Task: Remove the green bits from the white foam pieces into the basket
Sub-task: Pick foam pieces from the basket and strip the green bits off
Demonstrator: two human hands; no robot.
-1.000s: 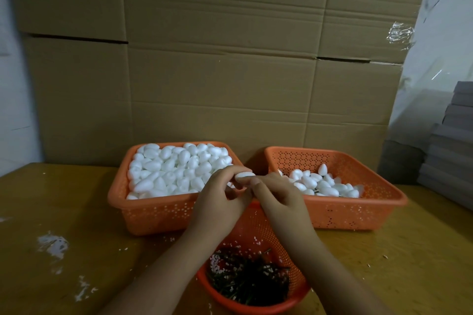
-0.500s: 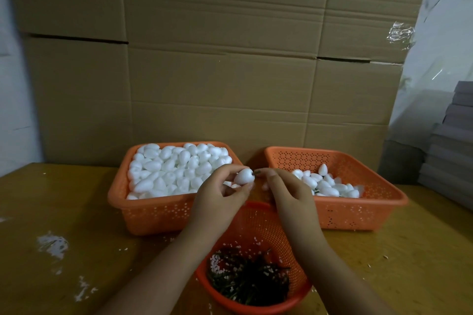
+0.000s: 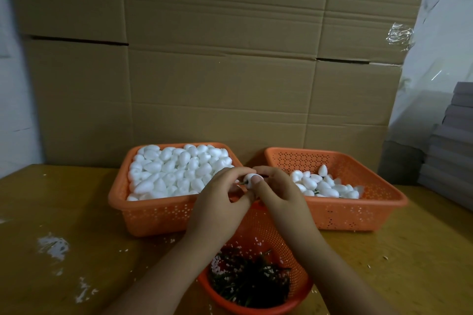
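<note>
the white foam piece point(image 3: 251, 177) sits pinched between your two hands, above the far rim of the round orange basket point(image 3: 302, 282) of green bits point(image 3: 249, 280) at 6 o'clock. your right hand point(image 3: 280, 193) has thumb and fingers clamped around the piece; your left hand point(image 3: 220, 197) pinches at the dark green stub on its left end. hold the foam lightly so it doesn't dent, pull the stub straight out, and let it drop into the round basket directly below. the full rectangular basket point(image 3: 153, 215) of foam pieces lies at 10 o'clock, the sparser rectangular basket point(image 3: 358, 212) at 2 o'clock. all rest on a worn yellowish wooden table point(image 3: 76, 250) flecked with white crumbs, with cardboard boxes point(image 3: 230, 59) stacked behind at 12 o'clock.
</note>
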